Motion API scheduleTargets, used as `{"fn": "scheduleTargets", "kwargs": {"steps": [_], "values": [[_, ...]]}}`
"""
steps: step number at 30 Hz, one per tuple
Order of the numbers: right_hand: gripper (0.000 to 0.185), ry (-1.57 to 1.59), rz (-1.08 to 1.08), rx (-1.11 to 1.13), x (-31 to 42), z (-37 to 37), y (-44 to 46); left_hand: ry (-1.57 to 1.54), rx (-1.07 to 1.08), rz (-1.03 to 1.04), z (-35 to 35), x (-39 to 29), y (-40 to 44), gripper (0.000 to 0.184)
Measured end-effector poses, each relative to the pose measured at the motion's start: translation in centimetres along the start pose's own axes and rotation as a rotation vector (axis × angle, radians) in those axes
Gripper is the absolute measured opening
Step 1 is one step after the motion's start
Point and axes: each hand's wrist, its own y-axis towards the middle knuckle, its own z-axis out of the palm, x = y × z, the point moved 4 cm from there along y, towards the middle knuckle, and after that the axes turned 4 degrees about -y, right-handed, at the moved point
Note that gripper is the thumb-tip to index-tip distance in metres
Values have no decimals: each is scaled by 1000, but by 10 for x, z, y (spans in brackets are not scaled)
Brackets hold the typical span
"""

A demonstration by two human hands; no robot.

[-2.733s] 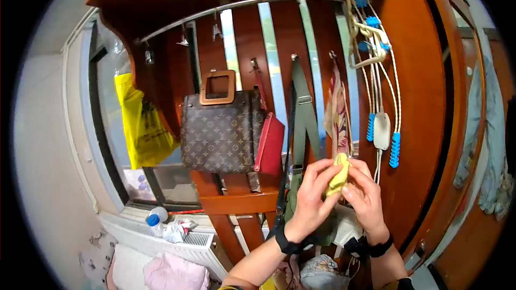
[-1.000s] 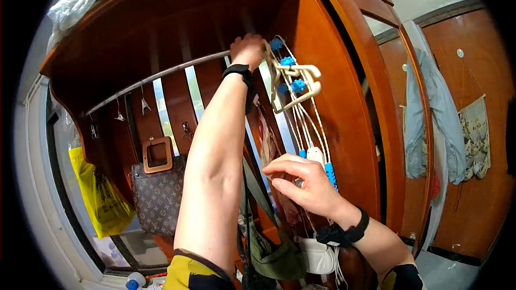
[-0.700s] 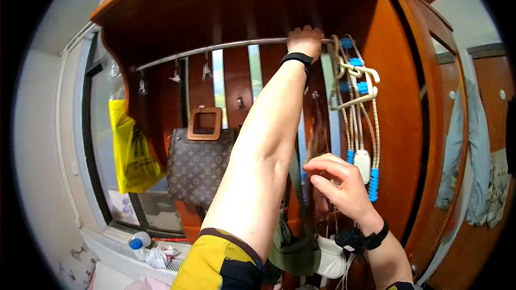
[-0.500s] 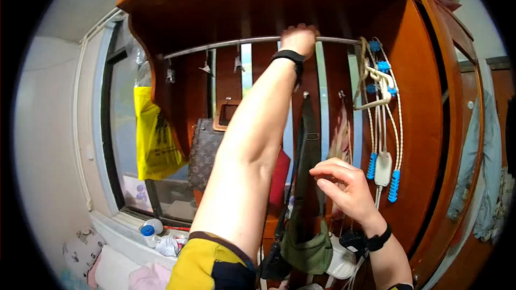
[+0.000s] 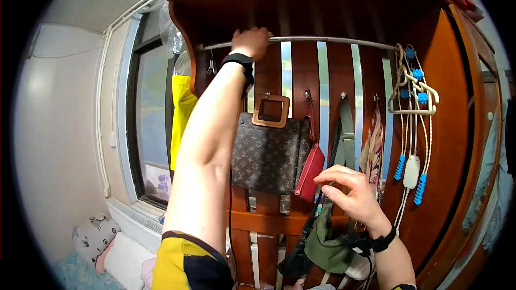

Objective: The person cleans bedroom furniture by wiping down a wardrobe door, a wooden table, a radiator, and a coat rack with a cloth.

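Observation:
My left hand (image 5: 251, 42) is up at the metal rod (image 5: 333, 40), its fingers wrapped over the rod near its left part. A small pale yellow bit of cloth (image 5: 270, 36) shows beside the fingers; the palm side is hidden. Lower down, my right hand (image 5: 349, 193) hangs in the air with curved fingers, thumb apart and nothing between them. Behind it are a red pouch (image 5: 310, 174) and a green strap (image 5: 347, 139). The brown patterned handbag (image 5: 269, 153) with a square wooden handle hangs between my arms.
At the rod's right end hang cream hangers (image 5: 414, 110) and ropes with blue grips (image 5: 421, 189). A metal clip (image 5: 212, 65) hangs at the left. Beside the window is a yellow bag (image 5: 181, 113). Below my right hand hangs a green bag (image 5: 328, 241). A patterned scarf (image 5: 372, 147) hangs behind.
My left hand has slid leftward along the rod from near the hangers. Earlier both hands held the yellow cloth lower down. My right hand keeps its curved pose; the view has shifted.

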Motion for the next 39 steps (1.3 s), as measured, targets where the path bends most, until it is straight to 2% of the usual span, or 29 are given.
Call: {"fn": "scheduleTargets", "kwargs": {"steps": [3,5,9,13,15,17,18,19,21,23,24,25,27,29,30,31,33,35,37,39], "values": [[18,17,0,10,3,8,4,5,72,13,0,42,-4,33],[17,33,15,1,2,13,6,-85,112,-126,-4,67,-15,34],[18,1,9,23,4,22,9,-16,-33,-51,3,117,-24,29],[18,26,34,64,-1,34,11,-5,-19,7,11,130,-15,31],[18,46,44,94,-7,40,11,-122,-13,68,5,130,-15,34],[19,31,-11,85,-6,39,12,-917,-445,29,-15,135,-25,35],[19,39,-9,84,-6,39,12,-1290,-493,27,-29,124,-33,33],[19,49,-5,86,-6,38,13,-1449,-517,11,-42,112,-48,31],[19,44,-9,80,-8,40,15,-1979,-443,-65,-38,95,-67,30],[19,86,32,64,-12,42,16,-2282,-224,-68,-36,60,-93,32],[19,114,35,52,-17,45,17,-2356,-89,-28,-34,44,-106,41],[19,145,72,62,-21,46,18,-2454,65,40,-30,28,-113,40],[19,108,71,57,-19,43,22,-2601,191,128,-22,5,-126,39],[19,143,68,56,-21,41,23,-2519,130,-13,-21,-11,-136,40],[19,125,60,50,-19,39,22,-2479,162,43,-22,-16,-137,44],[19,107,49,43,-18,37,21,-2431,190,0,-22,-19,-135,48],[19,90,41,44,-19,32,17,-2124,-39,-222,-16,-16,-130,42],[19,70,25,45,-21,27,13,-1822,-154,-263,-9,6,-113,39],[20,139,107,55,-25,22,7,-1461,-476,-175,-16,35,-91,34],[20,119,112,34,-29,16,4,-935,-651,-214,-17,76,-63,21]]}}
